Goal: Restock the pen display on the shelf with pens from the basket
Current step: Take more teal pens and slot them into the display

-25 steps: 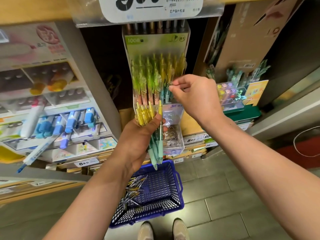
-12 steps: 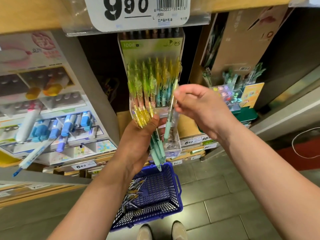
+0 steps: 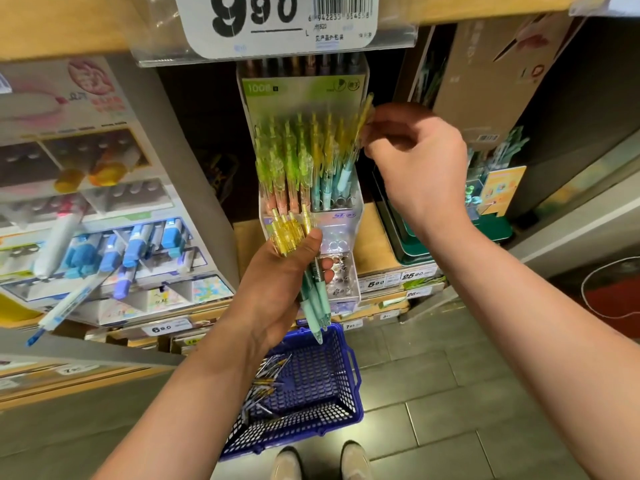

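Right hand (image 3: 419, 168) is now sitting higher than a moment ago, up at the top right corner of the pen display (image 3: 304, 88) instead of in front of its middle, and the single pen (image 3: 364, 114) has come up with it. Wooden shelf (image 3: 69, 26) is running across the top of the view, carrying a large 9.90 price tag (image 3: 263, 19) just above the display. On the tiled floor below, a blue plastic basket (image 3: 356, 382) is lying with loose pens (image 3: 266, 382) gathered along its left side. Green-topped and yellow-topped pens are standing upright in the display's clear rows. Left hand (image 3: 277, 285) is gripping a bundle of pens (image 3: 311, 299) in front of the display's lower tier, yellow tops up and teal barrels pointing down toward the basket. Fingertips of the right hand are pinching the yellow top of the single pen, which is leaning tilted along the display's right edge, its lower end down among the pens in the right rows
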Available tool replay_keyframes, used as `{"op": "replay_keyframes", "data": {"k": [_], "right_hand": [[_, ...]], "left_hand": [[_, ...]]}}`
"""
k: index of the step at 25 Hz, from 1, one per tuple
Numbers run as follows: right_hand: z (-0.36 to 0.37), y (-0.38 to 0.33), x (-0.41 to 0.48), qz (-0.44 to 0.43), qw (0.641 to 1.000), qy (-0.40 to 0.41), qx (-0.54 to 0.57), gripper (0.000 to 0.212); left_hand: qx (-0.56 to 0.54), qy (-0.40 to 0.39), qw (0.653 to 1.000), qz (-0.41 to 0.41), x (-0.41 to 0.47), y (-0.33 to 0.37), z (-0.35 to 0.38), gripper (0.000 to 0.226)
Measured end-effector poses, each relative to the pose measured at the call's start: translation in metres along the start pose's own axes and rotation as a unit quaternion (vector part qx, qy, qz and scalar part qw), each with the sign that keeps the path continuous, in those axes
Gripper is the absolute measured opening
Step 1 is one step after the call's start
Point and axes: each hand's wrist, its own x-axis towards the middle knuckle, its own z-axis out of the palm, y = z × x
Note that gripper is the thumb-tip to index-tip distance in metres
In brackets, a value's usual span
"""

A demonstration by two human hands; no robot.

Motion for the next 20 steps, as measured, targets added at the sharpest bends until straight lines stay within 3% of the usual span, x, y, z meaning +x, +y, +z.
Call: {"op": "replay_keyframes", "data": {"k": [2, 5, 7, 13, 16, 18, 20], "right_hand": [[0.004, 0.005, -0.002, 0.009, 1.0, -0.008, -0.01, 0.02], [0.012, 0.017, -0.009, 0.006, 0.999, -0.04, -0.017, 0.013], [0.016, 0.024, -0.011, -0.006, 0.998, -0.052, -0.026, 0.013], [0.021, 0.029, -0.011, -0.029, 0.996, -0.062, -0.063, 0.009], [0.016, 0.025, -0.018, -0.002, 0.995, -0.078, -0.056, 0.01], [0.009, 0.022, -0.03, 0.048, 0.989, -0.137, -0.021, 0.013], [0.001, 0.019, -0.045, 0.112, 0.96, -0.25, 0.057, 0.017]], "left_hand": [[-0.012, 0.005, 1.0, -0.011, -0.001, -0.001, 0.0, 0.006], [-0.026, 0.001, 0.999, -0.022, -0.002, -0.002, 0.0, 0.031], [-0.036, -0.004, 0.999, -0.019, -0.003, -0.002, 0.001, 0.035], [-0.041, -0.002, 0.999, -0.004, -0.005, -0.003, 0.007, 0.006], [-0.045, -0.002, 0.999, 0.01, -0.006, 0.0, 0.009, 0.011], [-0.037, -0.011, 0.999, 0.023, -0.007, 0.001, 0.011, 0.016], [-0.02, -0.023, 0.999, 0.033, -0.009, 0.002, 0.015, 0.022]]}}
